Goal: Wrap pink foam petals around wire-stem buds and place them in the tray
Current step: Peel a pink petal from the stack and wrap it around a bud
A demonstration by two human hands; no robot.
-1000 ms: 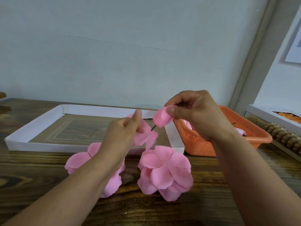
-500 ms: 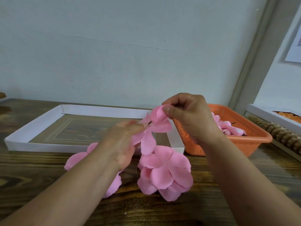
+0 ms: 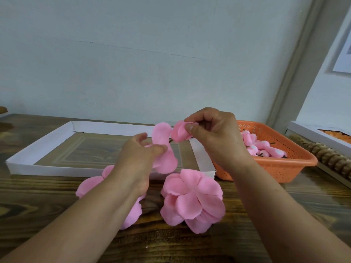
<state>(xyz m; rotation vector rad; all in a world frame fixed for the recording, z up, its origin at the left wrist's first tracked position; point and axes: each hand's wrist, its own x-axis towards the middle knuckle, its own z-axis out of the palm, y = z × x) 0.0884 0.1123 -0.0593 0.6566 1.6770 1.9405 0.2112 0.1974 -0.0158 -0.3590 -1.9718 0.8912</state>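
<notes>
Pinching bud [image 3: 181, 133] in right hand [image 3: 214, 137] grip, petals [image 3: 164, 149] beside.

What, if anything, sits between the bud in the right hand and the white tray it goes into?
Nothing visible blocks it. The right hand pinches the bud above the near right corner of the white tray. The left hand holds a loose petal piece beside it, over the tray's right end; the tray floor left of both hands lies open.

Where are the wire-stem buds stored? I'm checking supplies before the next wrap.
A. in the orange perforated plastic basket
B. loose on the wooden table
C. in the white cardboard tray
A: the pink wire-stem buds lie piled inside the orange perforated plastic basket, to the right of the white cardboard tray, which shows none.
</notes>
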